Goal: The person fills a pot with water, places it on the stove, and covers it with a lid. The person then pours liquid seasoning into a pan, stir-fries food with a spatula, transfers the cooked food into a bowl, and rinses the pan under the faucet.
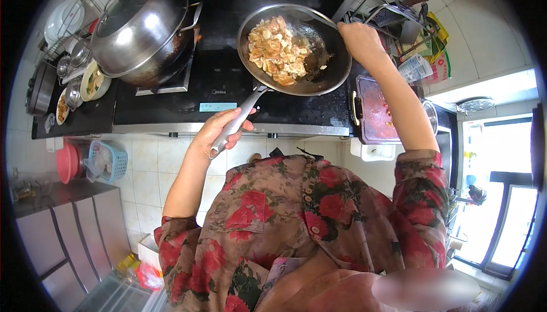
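Note:
My left hand (224, 130) is wrapped around the metal handle (239, 119) of a wok (329, 70), which sits tilted over the right side of the cooktop. Browned chunks of food, possibly tofu or meat (275, 49), are heaped in the wok's left half. Oily liquid glistens on the bare metal to their right. At the wok's upper right rim, my right hand (361, 42) is closed on what looks like a thin metal utensil handle (322, 19). The utensil's far end cannot be made out.
A large lidded steel pot (141, 34) occupies the left burner of the black cooktop (213, 68). Bowls of food (92, 82) stand farther left. On the right are a stained cutting board (374, 107) and a utensil rack (393, 10). A blue basket (115, 162) lies low at left.

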Demonstrator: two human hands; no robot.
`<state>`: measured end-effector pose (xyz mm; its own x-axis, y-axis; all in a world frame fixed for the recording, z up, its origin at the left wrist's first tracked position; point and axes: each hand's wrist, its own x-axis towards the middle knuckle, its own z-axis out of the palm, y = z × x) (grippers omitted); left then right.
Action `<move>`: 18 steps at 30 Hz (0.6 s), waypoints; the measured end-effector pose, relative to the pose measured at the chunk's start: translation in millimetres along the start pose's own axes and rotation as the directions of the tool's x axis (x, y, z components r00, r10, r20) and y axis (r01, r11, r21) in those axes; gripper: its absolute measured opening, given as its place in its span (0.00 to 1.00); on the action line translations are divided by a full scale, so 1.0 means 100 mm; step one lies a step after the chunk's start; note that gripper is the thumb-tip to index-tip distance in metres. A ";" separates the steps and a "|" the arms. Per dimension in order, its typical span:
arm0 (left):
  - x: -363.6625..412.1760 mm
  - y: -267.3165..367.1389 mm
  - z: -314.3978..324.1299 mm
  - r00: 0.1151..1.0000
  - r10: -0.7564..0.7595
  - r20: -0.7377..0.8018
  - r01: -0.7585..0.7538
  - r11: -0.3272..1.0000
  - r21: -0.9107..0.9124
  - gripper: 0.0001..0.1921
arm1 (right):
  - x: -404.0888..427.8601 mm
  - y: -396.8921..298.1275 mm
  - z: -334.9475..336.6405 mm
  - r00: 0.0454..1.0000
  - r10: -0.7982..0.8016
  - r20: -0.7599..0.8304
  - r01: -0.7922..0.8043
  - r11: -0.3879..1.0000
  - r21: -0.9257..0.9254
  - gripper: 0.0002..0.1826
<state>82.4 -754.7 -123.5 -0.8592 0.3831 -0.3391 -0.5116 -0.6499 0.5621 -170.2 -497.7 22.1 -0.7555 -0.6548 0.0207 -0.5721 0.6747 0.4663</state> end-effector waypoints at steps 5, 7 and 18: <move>0.01 -0.03 0.06 1.000 0.018 -0.007 -0.018 1.000 -0.007 0.23 | 0.13 -0.40 -0.15 0.985 -0.170 -0.026 0.171 0.985 0.026 0.08; 0.03 -0.03 0.07 0.999 0.023 -0.024 -0.023 1.000 0.001 0.23 | 0.08 -0.46 -0.21 0.972 -0.235 -0.013 0.235 0.972 -0.012 0.09; 0.01 -0.07 0.03 1.000 0.018 -0.024 -0.019 1.000 -0.019 0.21 | -0.78 -0.55 -1.39 0.965 -0.262 -0.005 0.262 0.963 -0.065 0.06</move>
<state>85.3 -748.4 -125.4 -0.8680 0.3553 -0.3469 -0.4954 -0.6693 0.5538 -34.8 -531.2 117.9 -0.5774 -0.8105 -0.0982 -0.7277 0.4563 0.5121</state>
